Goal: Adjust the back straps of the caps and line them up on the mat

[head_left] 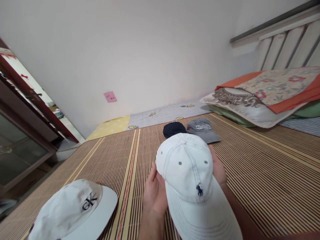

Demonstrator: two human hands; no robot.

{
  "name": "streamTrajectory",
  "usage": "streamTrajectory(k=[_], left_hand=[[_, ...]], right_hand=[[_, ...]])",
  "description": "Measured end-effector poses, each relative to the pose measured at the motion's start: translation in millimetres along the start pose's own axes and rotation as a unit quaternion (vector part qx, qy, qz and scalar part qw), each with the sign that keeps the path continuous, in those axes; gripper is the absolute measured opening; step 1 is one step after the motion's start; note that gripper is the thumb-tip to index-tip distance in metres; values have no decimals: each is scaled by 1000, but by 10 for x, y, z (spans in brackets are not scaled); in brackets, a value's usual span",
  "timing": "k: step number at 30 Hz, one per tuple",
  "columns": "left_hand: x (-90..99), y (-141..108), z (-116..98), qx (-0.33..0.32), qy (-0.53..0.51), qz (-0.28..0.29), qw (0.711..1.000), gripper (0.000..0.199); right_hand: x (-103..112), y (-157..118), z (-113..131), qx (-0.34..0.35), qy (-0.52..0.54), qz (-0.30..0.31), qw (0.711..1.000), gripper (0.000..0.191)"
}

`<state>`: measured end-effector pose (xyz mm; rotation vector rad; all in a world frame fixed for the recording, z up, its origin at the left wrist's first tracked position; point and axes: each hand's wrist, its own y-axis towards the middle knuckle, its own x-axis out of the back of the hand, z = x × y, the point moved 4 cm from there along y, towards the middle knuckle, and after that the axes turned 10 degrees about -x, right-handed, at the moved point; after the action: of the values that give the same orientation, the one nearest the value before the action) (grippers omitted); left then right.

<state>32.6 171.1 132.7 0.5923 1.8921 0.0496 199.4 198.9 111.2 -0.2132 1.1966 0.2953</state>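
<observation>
We see a striped mat (pixel 112 160) spread over a sheet (pixel 165 111) — the sheet shows along the far edge. On the mat we find a CK cap (pixel 75 206) near left, black cap (pixel 174 128) and gray cap (pixel 205 130) farther — pillows (pixel 252 108) far right.

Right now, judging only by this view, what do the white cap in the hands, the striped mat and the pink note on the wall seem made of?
Held white cap: probably matte cotton cloth, given the stitched seams and brim.
Striped mat: likely smooth bamboo, from its thin parallel strips; plastic is possible.
Pink note: apparently matte paper, thin with dark writing.
</observation>
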Motion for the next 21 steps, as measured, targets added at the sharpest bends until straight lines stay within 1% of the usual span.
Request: streamTrajectory(k=[3, 7, 9, 12, 15, 18, 21], left_hand=[[90, -14, -22, 11, -7, 2, 1000, 58], [213, -26, -96, 5, -16, 40, 999, 63], [278, -31, -125, 2, -15, 64, 998, 66], [371, -37, -143, 1, -12, 97, 995, 67], [444, -41, -138, 6, -11, 113, 994, 66], [485, -46, -132, 15, -5, 123, 992, 66], [506, -48, -169, 7, -5, 136, 991, 70]], right_hand=[[-68, -8, -38, -16, 21, -25, 999, 53], [-153, 16, -111, -45, -5, 15, 999, 64], [-171, 26, -134, -46, -14, 28, 998, 69], [-182, 29, -133, -25, -23, 33, 999, 67], [-176, 19, -131, -28, -38, 39, 998, 66], [-147, 8, -137, -35, -42, 41, 998, 68], [-158, 3, -156, -30, -53, 56, 997, 68]])
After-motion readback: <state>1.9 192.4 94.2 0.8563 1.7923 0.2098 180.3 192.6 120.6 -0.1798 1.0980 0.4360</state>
